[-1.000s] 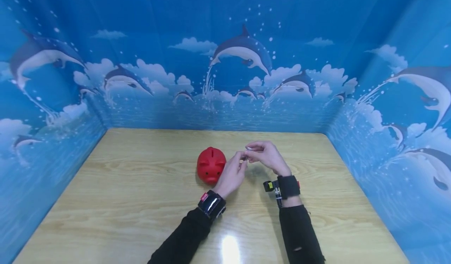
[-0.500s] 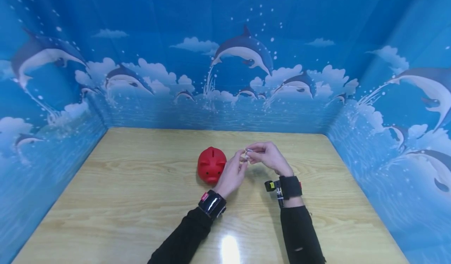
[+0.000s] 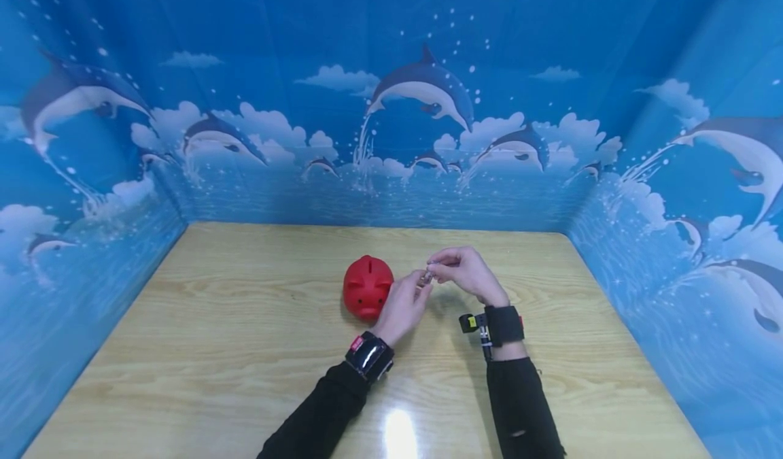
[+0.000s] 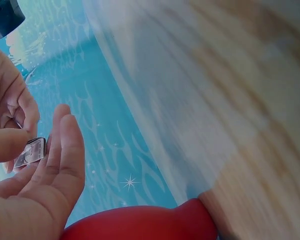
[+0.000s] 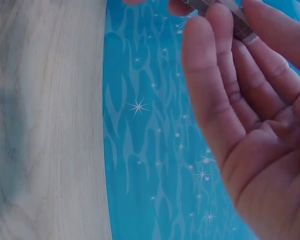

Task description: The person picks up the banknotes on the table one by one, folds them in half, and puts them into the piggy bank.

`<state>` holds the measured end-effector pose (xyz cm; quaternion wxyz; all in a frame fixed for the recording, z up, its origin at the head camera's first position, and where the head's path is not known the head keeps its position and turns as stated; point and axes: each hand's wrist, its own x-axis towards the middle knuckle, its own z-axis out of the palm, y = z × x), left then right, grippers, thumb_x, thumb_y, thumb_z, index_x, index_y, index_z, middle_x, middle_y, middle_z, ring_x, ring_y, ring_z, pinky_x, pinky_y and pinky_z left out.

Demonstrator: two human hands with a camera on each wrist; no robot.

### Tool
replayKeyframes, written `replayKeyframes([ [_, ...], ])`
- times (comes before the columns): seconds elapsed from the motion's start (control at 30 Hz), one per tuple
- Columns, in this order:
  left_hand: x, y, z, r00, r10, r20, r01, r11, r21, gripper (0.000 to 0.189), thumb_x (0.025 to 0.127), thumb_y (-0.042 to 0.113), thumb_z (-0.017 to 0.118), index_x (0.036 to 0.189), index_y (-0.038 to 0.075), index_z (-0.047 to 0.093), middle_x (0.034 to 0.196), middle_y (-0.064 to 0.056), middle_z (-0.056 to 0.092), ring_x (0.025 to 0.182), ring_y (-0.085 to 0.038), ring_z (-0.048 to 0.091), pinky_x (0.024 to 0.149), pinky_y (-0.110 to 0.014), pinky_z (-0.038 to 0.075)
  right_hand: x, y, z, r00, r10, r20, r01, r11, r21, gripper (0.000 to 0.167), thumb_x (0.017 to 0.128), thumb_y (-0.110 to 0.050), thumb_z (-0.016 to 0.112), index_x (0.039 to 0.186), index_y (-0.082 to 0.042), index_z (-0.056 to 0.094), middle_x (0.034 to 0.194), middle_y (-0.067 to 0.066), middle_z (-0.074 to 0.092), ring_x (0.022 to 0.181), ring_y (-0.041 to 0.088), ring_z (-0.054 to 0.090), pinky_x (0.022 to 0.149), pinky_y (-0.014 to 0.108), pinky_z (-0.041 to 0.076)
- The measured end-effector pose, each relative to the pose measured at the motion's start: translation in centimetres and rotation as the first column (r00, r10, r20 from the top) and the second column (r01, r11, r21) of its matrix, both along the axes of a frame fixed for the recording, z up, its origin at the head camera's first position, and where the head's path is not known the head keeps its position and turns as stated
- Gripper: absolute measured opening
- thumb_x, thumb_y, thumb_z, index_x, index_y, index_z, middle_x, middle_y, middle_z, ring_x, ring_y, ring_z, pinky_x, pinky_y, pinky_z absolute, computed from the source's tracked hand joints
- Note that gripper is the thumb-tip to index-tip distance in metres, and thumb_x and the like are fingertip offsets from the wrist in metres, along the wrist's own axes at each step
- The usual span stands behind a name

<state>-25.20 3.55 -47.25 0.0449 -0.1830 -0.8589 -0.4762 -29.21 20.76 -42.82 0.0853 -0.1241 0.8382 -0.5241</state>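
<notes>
A small folded piece of printed paper, like a banknote (image 4: 31,152), is held up between both hands above the table. My left hand (image 3: 402,304) pinches its near side, with the other fingers fairly straight in the left wrist view. My right hand (image 3: 467,273) pinches the paper from the other side, thumb against fingertips; in the right wrist view the folded banknote (image 5: 244,31) shows between them. Fingers cover part of it. Just left of my left hand, a red piggy bank (image 3: 366,289) stands upright, the slot on top visible.
The wood-patterned table (image 3: 245,350) carries the piggy bank, close by my left wrist. A blue dolphin-print curtain (image 3: 275,105) encloses the back and both sides. Bands with small devices are strapped round both wrists.
The fingertips have shifted slightly on the folded banknote, and the paper sits at a different angle between them. Both arms and the piggy bank stay nearly where they were.
</notes>
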Motion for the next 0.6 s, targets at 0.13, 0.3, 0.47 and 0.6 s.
replayKeyframes([
  [0.13,0.00,0.01,-0.03,1.000,0.004,-0.012,-0.004,1.000,-0.005,0.028,0.099,0.015,0.057,0.126,0.006,0.062,0.115,-0.010,0.071,0.094,-0.015,0.069,0.075,-0.022,0.057,-0.12,0.01,-0.30,0.999,-0.004,-0.039,0.006,0.999,0.034,0.026,0.092,-0.021,0.070,0.111,-0.004,0.072,0.106,0.014,0.073,0.095,0.034,0.068,0.079,0.044,0.058],
  [0.3,-0.02,0.00,-0.13,1.000,0.000,-0.020,0.000,1.000,0.005,0.023,0.099,0.013,0.057,0.120,0.005,0.065,0.097,-0.010,0.073,0.077,-0.009,0.066,0.057,-0.018,0.051,-0.04,-0.11,-0.32,0.996,-0.001,-0.089,0.006,0.998,0.061,0.022,0.090,-0.025,0.072,0.103,-0.008,0.074,0.097,0.009,0.074,0.087,0.029,0.068,0.075,0.043,0.057],
  [0.47,0.07,0.01,-0.14,1.000,-0.014,0.006,0.014,0.999,0.048,0.020,0.100,0.010,0.054,0.116,0.006,0.066,0.098,-0.013,0.073,0.080,-0.018,0.072,0.050,-0.018,0.048,0.04,-0.21,-0.37,0.992,-0.003,-0.124,0.012,0.998,0.067,0.019,0.090,-0.025,0.072,0.099,-0.009,0.075,0.090,0.005,0.073,0.077,0.025,0.066,0.066,0.034,0.055],
  [0.6,0.09,0.05,-0.08,0.999,-0.013,0.034,0.011,0.997,0.072,0.021,0.100,0.008,0.053,0.117,0.006,0.066,0.101,-0.013,0.073,0.083,-0.023,0.073,0.049,-0.020,0.049,0.03,-0.30,-0.40,0.991,-0.011,-0.133,0.020,0.998,0.065,0.014,0.090,-0.025,0.072,0.096,-0.013,0.075,0.088,0.005,0.072,0.076,0.027,0.065,0.066,0.036,0.054],
])
